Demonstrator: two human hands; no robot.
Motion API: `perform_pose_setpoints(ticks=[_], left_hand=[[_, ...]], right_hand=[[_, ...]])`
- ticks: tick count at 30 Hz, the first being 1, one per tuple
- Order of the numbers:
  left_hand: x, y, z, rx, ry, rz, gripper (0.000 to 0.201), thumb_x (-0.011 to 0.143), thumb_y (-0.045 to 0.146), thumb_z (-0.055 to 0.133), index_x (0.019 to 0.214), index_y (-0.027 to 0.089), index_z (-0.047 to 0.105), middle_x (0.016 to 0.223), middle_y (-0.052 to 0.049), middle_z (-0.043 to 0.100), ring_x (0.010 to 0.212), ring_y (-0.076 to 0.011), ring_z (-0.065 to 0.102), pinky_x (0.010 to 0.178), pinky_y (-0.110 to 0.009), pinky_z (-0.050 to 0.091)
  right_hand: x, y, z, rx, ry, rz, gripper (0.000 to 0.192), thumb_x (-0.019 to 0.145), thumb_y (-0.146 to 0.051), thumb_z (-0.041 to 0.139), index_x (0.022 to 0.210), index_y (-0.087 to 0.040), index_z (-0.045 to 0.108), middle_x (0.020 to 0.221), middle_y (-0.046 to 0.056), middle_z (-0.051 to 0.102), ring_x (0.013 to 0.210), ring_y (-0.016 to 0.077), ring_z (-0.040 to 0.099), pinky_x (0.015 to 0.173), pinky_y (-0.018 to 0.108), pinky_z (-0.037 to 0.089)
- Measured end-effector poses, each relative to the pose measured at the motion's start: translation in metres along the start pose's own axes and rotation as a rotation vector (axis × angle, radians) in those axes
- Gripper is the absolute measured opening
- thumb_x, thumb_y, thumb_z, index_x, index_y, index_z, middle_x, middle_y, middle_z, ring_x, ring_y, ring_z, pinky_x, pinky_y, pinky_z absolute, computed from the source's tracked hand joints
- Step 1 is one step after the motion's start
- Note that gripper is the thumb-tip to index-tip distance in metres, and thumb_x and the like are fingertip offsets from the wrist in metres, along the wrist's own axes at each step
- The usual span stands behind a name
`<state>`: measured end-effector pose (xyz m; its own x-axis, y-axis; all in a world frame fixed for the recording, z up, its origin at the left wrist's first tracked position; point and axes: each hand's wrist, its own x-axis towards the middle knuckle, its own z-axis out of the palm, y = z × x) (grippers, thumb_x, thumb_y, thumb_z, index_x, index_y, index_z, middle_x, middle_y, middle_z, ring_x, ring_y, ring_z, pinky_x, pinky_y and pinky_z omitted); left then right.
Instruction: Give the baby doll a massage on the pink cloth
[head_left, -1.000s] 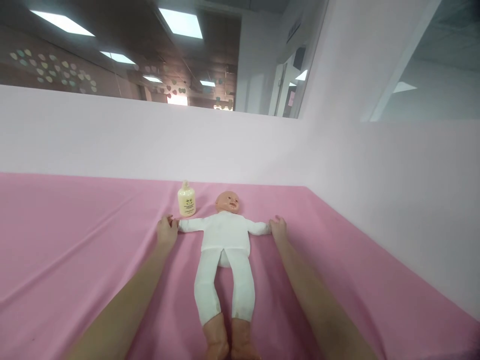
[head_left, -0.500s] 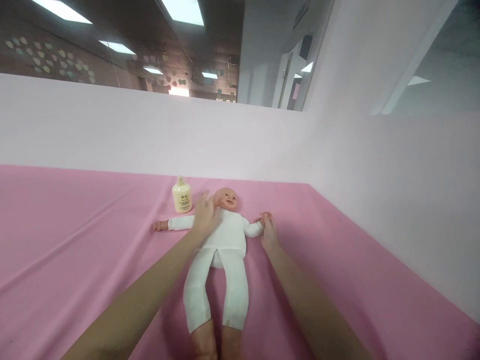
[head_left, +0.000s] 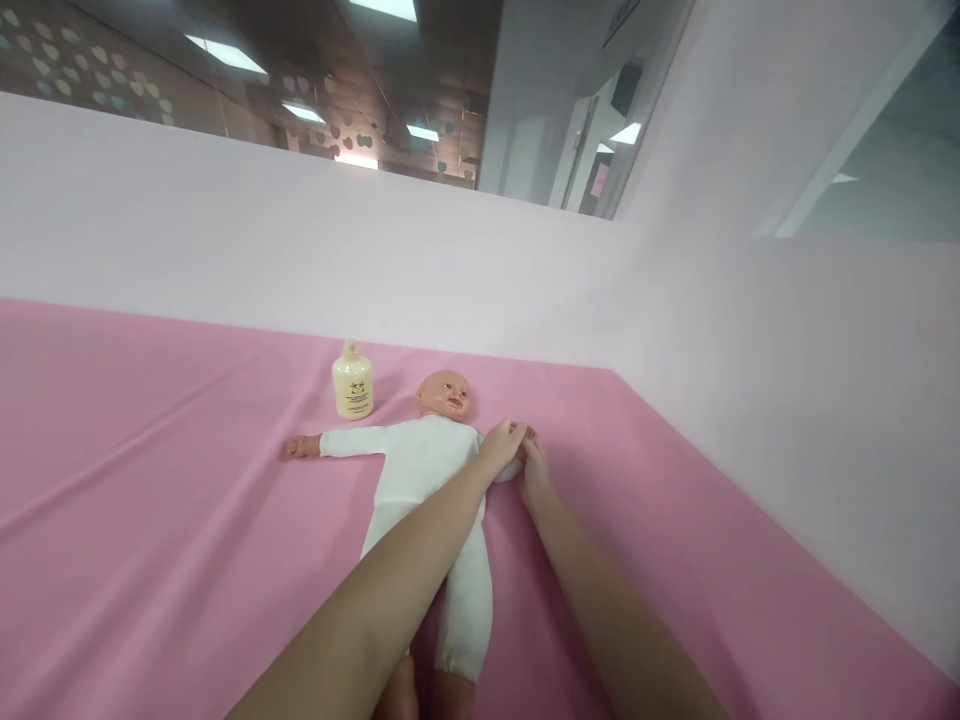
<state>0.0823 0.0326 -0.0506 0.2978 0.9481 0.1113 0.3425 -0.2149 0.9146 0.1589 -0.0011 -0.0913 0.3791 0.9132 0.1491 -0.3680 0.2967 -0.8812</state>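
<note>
Now the left hand point(head_left: 501, 443) has crossed over the doll's chest, leaving the arm it pinned a second ago lying free toward the pale yellow pump bottle point(head_left: 352, 384), which stands just left of the head. The soft baby doll in white cloth point(head_left: 420, 480) lies face-up on the pink sheet point(head_left: 150, 480). Right of its chest, both hands meet on its other arm: left fingers curled over the sleeve end, right hand point(head_left: 534, 468) closed round the wrist. Both hands are now working that one arm.
</note>
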Motion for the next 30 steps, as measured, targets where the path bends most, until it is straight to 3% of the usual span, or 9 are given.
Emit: perform_pose_setpoints(ticks=[4,8,14,19,25,30], left_hand=[[0.006,-0.010,-0.001,-0.133,-0.082,0.004,0.043,0.107,0.051,0.046,0.096,0.017,0.071,0.099,-0.010,0.079,0.097,-0.0222,0.074,0.089,-0.031,0.056],[0.008,-0.011,0.003,-0.230,-0.130,0.025,0.041,0.101,0.055,0.057,0.092,0.017,0.071,0.092,-0.008,0.078,0.096,-0.0226,0.073,0.090,-0.032,0.056],[0.009,-0.013,-0.001,-0.298,-0.087,0.021,0.039,0.103,0.051,0.052,0.096,0.017,0.070,0.098,-0.009,0.076,0.098,-0.0217,0.070,0.093,-0.032,0.053],[0.004,-0.008,-0.003,-0.325,-0.075,0.025,0.046,0.106,0.053,0.046,0.094,0.017,0.072,0.097,-0.010,0.076,0.098,-0.0226,0.070,0.096,-0.034,0.052],[0.002,-0.004,0.001,-0.361,-0.139,0.063,0.046,0.101,0.059,0.057,0.096,0.016,0.073,0.090,-0.008,0.076,0.094,-0.0223,0.071,0.091,-0.033,0.055],[0.004,-0.006,0.000,-0.345,-0.134,0.062,0.037,0.103,0.048,0.056,0.102,0.014,0.072,0.096,-0.010,0.077,0.093,-0.0209,0.072,0.090,-0.032,0.055]], right_hand=[[-0.001,0.001,0.001,0.012,0.049,0.107,0.027,0.088,-0.044,0.073,0.101,-0.021,0.075,0.100,0.004,0.081,0.099,0.0242,0.076,0.093,0.039,0.061],[-0.002,-0.003,0.001,0.021,0.077,0.114,0.029,0.090,-0.046,0.067,0.101,-0.020,0.073,0.101,0.006,0.080,0.100,0.0237,0.075,0.092,0.038,0.060],[-0.013,-0.017,0.004,0.006,-0.037,0.070,0.031,0.075,-0.036,0.078,0.103,-0.023,0.073,0.102,0.001,0.079,0.102,0.0228,0.074,0.092,0.033,0.059],[-0.016,-0.021,0.007,-0.058,0.007,0.029,0.029,0.083,-0.047,0.076,0.100,-0.024,0.074,0.103,0.002,0.079,0.107,0.0230,0.074,0.097,0.035,0.058],[-0.017,-0.022,0.005,-0.224,0.130,-0.043,0.034,0.095,-0.053,0.059,0.106,-0.024,0.075,0.116,0.006,0.078,0.118,0.0227,0.071,0.110,0.040,0.053],[-0.026,-0.028,0.005,-0.253,0.011,-0.141,0.025,0.092,-0.039,0.067,0.112,-0.026,0.072,0.113,0.002,0.076,0.113,0.0205,0.069,0.105,0.034,0.054]])
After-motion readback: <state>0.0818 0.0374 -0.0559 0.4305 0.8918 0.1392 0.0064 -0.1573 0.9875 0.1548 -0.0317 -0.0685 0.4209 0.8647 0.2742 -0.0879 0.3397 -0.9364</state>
